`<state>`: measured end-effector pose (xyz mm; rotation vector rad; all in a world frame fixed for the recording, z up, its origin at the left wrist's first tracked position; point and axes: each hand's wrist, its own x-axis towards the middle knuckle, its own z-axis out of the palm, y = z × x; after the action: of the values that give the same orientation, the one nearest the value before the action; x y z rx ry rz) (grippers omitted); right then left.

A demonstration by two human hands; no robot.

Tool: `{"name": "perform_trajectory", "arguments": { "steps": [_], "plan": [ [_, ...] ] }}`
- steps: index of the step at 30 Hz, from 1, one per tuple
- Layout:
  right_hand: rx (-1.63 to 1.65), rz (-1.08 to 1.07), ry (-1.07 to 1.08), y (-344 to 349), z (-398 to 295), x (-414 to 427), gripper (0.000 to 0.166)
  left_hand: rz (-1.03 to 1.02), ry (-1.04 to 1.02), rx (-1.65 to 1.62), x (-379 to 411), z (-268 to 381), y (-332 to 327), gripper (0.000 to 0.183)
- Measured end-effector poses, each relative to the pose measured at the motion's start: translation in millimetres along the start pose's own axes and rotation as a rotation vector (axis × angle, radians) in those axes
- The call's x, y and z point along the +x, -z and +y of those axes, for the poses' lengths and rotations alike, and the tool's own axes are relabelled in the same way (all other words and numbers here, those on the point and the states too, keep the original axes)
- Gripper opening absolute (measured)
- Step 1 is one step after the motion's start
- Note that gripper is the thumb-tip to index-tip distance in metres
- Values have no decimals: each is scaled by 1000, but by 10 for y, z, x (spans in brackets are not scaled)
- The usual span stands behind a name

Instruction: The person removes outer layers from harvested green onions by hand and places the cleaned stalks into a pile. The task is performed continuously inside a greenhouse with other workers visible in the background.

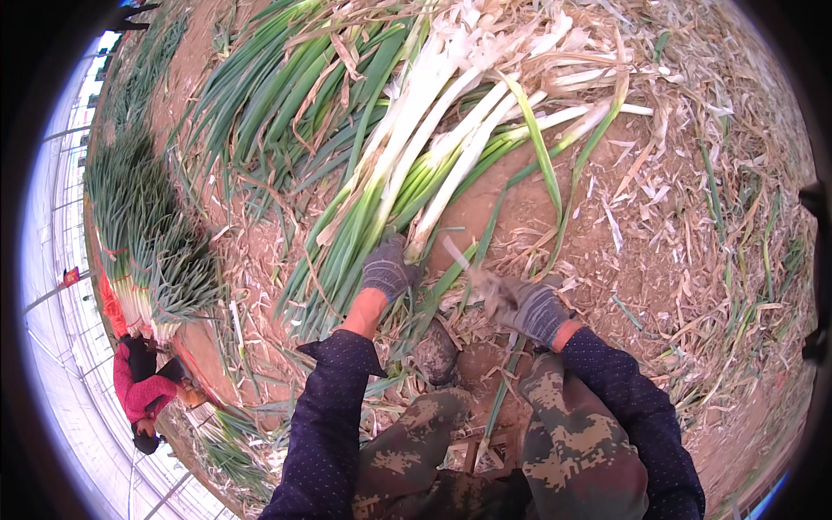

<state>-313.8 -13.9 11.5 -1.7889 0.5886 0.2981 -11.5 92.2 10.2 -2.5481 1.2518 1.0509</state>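
Note:
My left hand, in a grey knit glove, rests at the lower end of a pile of large green onions with white stalks and green leaves. Its fingers touch the leaves and one stalk; whether they grip is unclear. To the right, my right hand, also gloved, is closed around a blurred bundle of dry husk or root. A thin pale strip sticks out above it. Loose green leaves lie between both hands.
Dry husks litter the brown soil at right. Tied bundles of green onions stand at the left, near a person in a red top. A small wooden stool shows between my knees, and a dirty shoe beside the leaves.

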Motion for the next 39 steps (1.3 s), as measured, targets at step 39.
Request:
{"name": "perform_trajectory", "arguments": {
  "steps": [39],
  "plan": [
    [119, 682, -226, 1231, 14, 501, 37, 72, -222, -6, -26, 87, -89, 71]
  ]
}}
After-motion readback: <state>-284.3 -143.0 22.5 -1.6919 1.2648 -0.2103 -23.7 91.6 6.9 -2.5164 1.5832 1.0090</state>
